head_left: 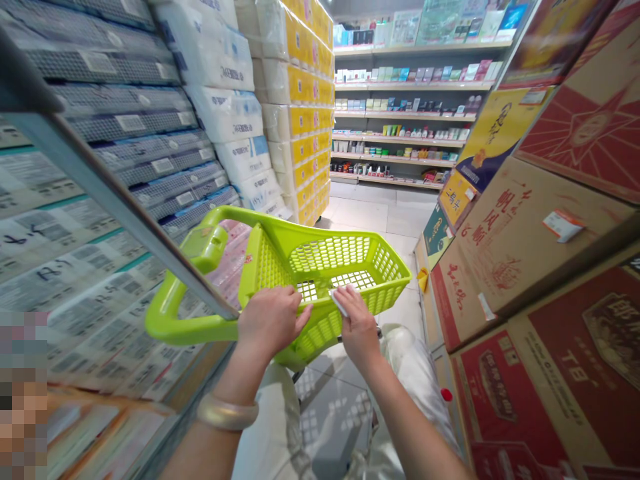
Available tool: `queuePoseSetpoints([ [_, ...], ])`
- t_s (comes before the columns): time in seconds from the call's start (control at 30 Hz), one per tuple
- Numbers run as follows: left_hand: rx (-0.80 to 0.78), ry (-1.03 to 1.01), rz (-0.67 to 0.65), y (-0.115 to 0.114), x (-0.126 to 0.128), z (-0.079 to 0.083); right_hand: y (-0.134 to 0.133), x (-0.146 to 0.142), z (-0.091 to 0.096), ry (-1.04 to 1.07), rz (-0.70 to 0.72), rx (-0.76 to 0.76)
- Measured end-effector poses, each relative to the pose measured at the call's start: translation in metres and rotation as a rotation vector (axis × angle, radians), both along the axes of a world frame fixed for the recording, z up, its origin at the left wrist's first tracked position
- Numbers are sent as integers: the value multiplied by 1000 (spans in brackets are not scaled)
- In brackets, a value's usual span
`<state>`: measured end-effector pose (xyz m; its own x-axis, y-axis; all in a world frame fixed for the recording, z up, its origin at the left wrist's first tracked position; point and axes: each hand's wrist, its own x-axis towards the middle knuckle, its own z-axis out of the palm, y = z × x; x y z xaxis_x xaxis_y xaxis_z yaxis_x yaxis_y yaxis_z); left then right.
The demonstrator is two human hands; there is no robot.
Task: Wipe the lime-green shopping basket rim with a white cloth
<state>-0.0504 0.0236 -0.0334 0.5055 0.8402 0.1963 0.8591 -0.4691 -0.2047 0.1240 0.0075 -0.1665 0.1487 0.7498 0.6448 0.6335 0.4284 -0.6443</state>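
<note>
We have a green shopping cart (320, 330) right in front of us on the tiled floor (357, 200), its handle (173, 328) towards the left and its basket towards the right. Our left hand (269, 321) curls its fingers over the cart's near edge, thumb extended. Our right hand (359, 330) has its fingers nearly straight and close together, keeping a white cloth (339, 303) against the basket's near rim.

A grey metal pole (135, 217) slants across our view on the left, hiding part of the handle. Beyond it we see stacked grey packs (150, 127), white packs (227, 110) and yellow-sided packs (305, 120) walling that side; pink packs (227, 260) show through the handle opening. On our right, piled cardboard boxes (500, 247) crowd close. Past the basket, bare floor leads to shelves (400, 120) of small boxes and bottles. Our light trousers (420, 373) flank the floor just below the cart.
</note>
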Motion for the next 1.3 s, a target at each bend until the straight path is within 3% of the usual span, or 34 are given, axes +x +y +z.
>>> queuePoseSetpoints([
  [0.07,4,-3,-5,0,-1,-1,-3,-9,4,-37,90,14],
  [0.13,2,-1,-10,0,-3,-1,-2,-4,3,-43,85,18],
  [0.27,-8,7,-9,1,-4,0,6,28,-7,2,-113,-15],
  [0.37,-4,6,-5,3,-4,1,8,29,-8,27,-187,-36],
  [0.57,4,-19,-27,6,-5,-2,0,-7,3,-64,80,6],
  [0.73,11,-40,-34,15,-13,-5,8,30,-8,-5,-115,-35],
  [0.83,16,-29,-33,21,-16,-7,11,34,-12,22,-191,-47],
  [1.03,-2,-49,-45,31,-24,-9,11,1,-4,-66,45,-13],
  [1.3,-19,-47,-27,45,-47,-4,10,54,-15,-29,-213,-39],
])
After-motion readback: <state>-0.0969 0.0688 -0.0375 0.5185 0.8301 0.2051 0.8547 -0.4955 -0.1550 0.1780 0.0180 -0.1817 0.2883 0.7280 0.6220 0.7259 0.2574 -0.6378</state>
